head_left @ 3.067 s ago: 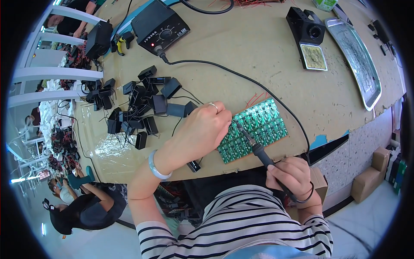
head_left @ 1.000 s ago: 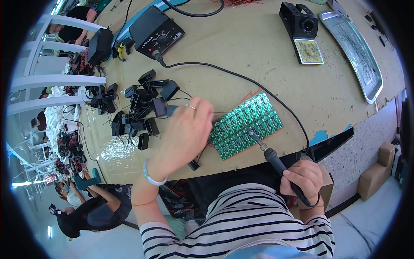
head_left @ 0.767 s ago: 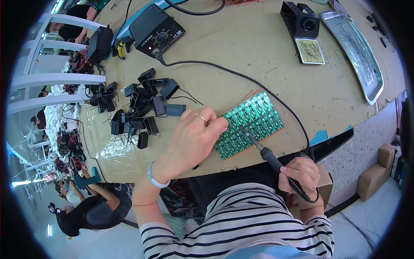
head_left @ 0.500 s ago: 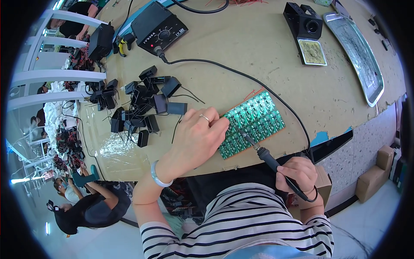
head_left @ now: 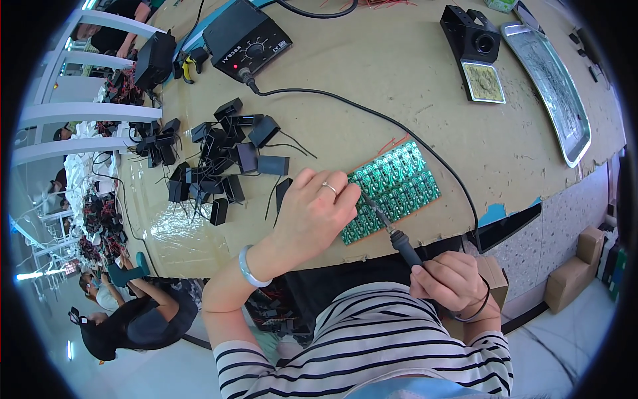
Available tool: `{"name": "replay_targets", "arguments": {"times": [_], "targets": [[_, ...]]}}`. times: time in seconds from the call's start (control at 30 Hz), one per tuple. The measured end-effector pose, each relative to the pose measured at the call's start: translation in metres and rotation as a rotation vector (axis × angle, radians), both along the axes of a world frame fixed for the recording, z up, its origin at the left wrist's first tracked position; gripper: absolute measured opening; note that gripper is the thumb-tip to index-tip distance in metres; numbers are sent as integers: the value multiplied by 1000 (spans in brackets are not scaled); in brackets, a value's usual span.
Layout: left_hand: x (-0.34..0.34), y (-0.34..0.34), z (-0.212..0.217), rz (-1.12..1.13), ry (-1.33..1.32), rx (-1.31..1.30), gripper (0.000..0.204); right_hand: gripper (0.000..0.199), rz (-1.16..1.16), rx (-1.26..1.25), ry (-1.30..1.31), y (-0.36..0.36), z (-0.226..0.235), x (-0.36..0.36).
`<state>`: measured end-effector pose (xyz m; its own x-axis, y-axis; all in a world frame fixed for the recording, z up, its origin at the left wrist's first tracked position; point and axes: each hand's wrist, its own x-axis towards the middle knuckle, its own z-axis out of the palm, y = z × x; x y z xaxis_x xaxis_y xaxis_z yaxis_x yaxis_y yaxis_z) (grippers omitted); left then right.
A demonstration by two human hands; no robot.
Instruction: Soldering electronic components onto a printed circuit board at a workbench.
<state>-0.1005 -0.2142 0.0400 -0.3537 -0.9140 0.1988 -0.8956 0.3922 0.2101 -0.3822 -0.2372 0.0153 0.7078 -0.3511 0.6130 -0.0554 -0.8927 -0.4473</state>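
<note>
A green circuit board [head_left: 415, 193] made of many small repeated sections lies on the table in front of me. My right hand [head_left: 452, 282] is closed round the handle of a soldering iron [head_left: 403, 246], its metal tip reaching the middle-left of the board. Over the board's left edge, my left hand [head_left: 318, 211] is pinched close to that tip; its fingertips hide whatever they grip. A black block [head_left: 284, 191] shows beside the left hand's knuckles, partly covered. Left of that, several black box-shaped parts with thin leads [head_left: 222, 149] lie in a loose heap.
A black soldering station [head_left: 246, 43] stands at the back, its cable arching past the board's right side. Farther right are an iron stand with a sponge tray [head_left: 483, 83] and a long metal tray [head_left: 551, 93]. Yellow-handled cutters [head_left: 191, 66] lie by the station. Other people sit at left.
My left hand has shifted slightly up and right, uncovering a black block beside it. The right hand has moved a little down and left, with the iron tip still at the board.
</note>
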Motion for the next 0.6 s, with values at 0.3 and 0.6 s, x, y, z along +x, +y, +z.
{"name": "replay_targets", "arguments": {"times": [0.3, 0.6], "targets": [[0, 0, 0, -11, -17, 6, 21, 32, -196, 179, -115, 7, 3, -22], [-3, -1, 4, 11, -55, -18, 23, 17, -477, 559, -464, 13, -34, -21]]}}
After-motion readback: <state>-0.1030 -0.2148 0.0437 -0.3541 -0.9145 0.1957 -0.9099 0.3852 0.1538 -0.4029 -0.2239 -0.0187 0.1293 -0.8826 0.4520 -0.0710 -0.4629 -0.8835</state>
